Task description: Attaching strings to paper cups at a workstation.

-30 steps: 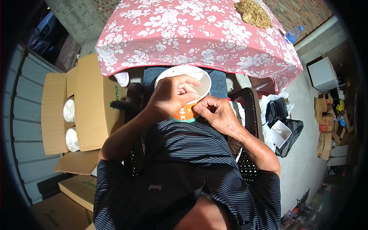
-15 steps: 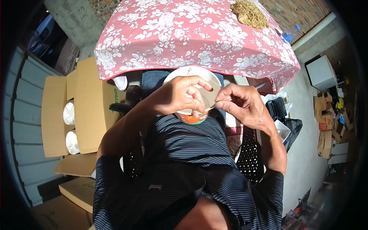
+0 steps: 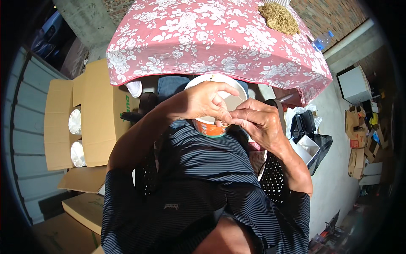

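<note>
Over a white bucket (image 3: 195,82) with an orange outer wall, both hands meet fingertip to fingertip. My left hand (image 3: 207,101) pinches with thumb and fingers; a small bit of tan strand seems to show beneath its fingertips. Pressed against those fingertips, my right hand (image 3: 258,120) is also closed in a pinch. A thin pale line runs up from its fingers across the bucket's opening. What exactly the fingers hold is too small to make out. The bucket sits between my legs, its front wall close to my striped shirt (image 3: 207,156).
Ahead stands a table with a pink floral cloth (image 3: 186,42). A tangle of tan strands (image 3: 279,18) and a plastic bottle (image 3: 322,41) are at its far right. Open cardboard boxes (image 3: 99,114) with white rolls stand left. Bags and a white container (image 3: 306,148) lie right.
My right hand has moved left and slightly down, so its fingertips now meet those of my left hand. Before, a small gap lay between them. The left hand stays nearly in place.
</note>
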Available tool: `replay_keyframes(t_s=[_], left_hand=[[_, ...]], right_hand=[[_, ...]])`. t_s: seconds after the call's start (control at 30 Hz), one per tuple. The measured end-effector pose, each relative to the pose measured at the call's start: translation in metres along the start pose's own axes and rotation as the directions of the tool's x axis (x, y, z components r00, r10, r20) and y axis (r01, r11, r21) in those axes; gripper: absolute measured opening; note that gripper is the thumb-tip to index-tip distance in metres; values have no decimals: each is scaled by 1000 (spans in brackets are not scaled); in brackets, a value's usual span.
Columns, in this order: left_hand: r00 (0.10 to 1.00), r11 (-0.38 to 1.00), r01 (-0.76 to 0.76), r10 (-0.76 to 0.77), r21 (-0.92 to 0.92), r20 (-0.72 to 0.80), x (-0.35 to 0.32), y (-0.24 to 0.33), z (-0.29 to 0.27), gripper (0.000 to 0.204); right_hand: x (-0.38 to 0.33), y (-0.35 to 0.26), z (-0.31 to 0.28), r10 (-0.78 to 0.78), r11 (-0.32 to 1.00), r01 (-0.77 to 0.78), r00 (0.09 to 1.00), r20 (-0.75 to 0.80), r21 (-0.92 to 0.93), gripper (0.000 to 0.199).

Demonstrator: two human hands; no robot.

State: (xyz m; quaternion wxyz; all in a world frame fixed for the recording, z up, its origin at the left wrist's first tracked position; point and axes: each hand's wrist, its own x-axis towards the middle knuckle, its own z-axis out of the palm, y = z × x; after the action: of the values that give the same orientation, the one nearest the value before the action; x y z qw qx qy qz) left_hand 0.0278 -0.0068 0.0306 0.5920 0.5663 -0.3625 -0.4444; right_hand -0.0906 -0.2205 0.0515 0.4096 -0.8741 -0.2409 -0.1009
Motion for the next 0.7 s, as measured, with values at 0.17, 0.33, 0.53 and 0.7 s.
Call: replay_keyframes(t_s=[0.17, 0.33, 0.53, 0.7], left_hand=[[1000, 1000, -1, 1, 13, -5, 5, -1, 2, 65], [1000, 999, -12, 12, -49, 1, 7, -7, 1, 63], [1000, 997, -1, 2, 74, -7, -2, -3, 2, 36], [987, 967, -80, 111, 241, -120, -3, -2, 13, 20]], right_hand=[[-2, 1, -1, -15, 999, 14, 999, -34, -47, 16], [-4, -1, 0, 20, 999, -22, 999, -44, -44, 9], [-7, 8, -2, 84, 996, -88, 987, -139, -24, 5], [-8, 7, -11, 117, 992, -119, 992, -44, -46, 9]])
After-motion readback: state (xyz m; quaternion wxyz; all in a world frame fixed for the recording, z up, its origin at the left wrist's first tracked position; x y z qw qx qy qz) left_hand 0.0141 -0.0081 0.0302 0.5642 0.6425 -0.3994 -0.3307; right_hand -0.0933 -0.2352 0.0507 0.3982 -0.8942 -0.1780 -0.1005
